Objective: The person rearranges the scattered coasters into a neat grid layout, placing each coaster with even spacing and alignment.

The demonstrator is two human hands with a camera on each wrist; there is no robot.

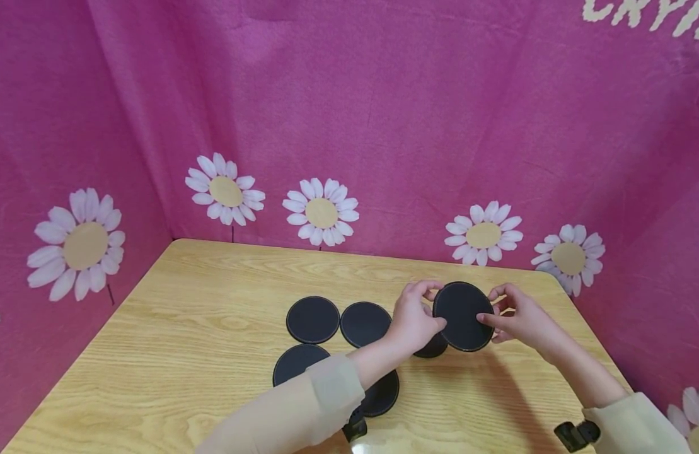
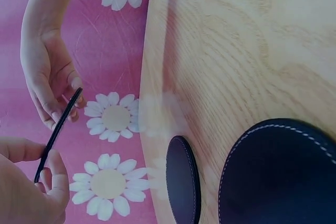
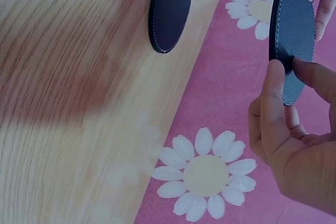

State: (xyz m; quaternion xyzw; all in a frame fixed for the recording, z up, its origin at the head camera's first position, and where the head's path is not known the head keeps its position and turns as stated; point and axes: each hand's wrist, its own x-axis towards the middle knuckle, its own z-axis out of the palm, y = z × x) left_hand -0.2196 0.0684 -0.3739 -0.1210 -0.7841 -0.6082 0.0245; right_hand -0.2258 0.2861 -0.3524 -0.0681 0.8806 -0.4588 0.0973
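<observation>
A round black coaster point(image 1: 462, 315) with pale edge stitching is held up above the right part of the table. My left hand point(image 1: 413, 318) pinches its left edge, thumb on the near face. At the opposite edge my right hand point(image 1: 522, 316) pinches it between thumb and fingers, which the right wrist view also shows with the coaster point(image 3: 296, 30) seen at a slant. The left wrist view has the coaster point(image 2: 58, 132) nearly edge-on between both hands. Another coaster point(image 1: 431, 348) lies on the table partly hidden behind the held one and my left hand.
Several more black coasters lie flat on the wooden table point(image 1: 173, 340): one at the back left point(image 1: 312, 320), one beside it point(image 1: 365, 323), and two nearer ones partly covered by my left arm. A pink cloth with printed daisies point(image 1: 383, 126) hangs behind the table.
</observation>
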